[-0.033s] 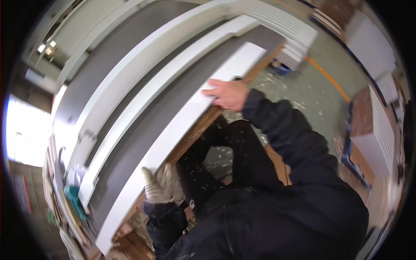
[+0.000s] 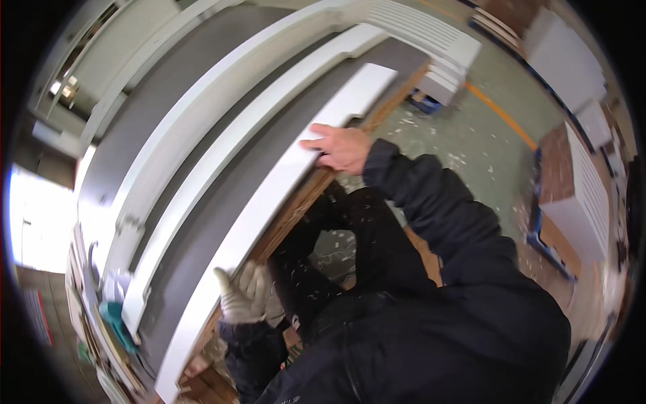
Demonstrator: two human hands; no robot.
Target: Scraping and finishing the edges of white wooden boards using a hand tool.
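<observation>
— What has the right hand (image 2: 343,148) got?

— Its grip is closed over the near edge of a long white board (image 2: 269,209), bare fingers on top, up at one o'clock from the middle of the view.

— And the left hand (image 2: 245,293)?

— Gloved, down at seven o'clock, its grip wrapped on the same edge further along. The board lies flat on the grey bench (image 2: 202,222), running from seven o'clock up to one.

— Anything beside it?

— A second white board (image 2: 222,168) lies parallel just beyond, toward ten o'clock. White louvred panels (image 2: 431,40) are stacked at one o'clock, and the floor (image 2: 464,141) at two o'clock is littered with white chips.
</observation>
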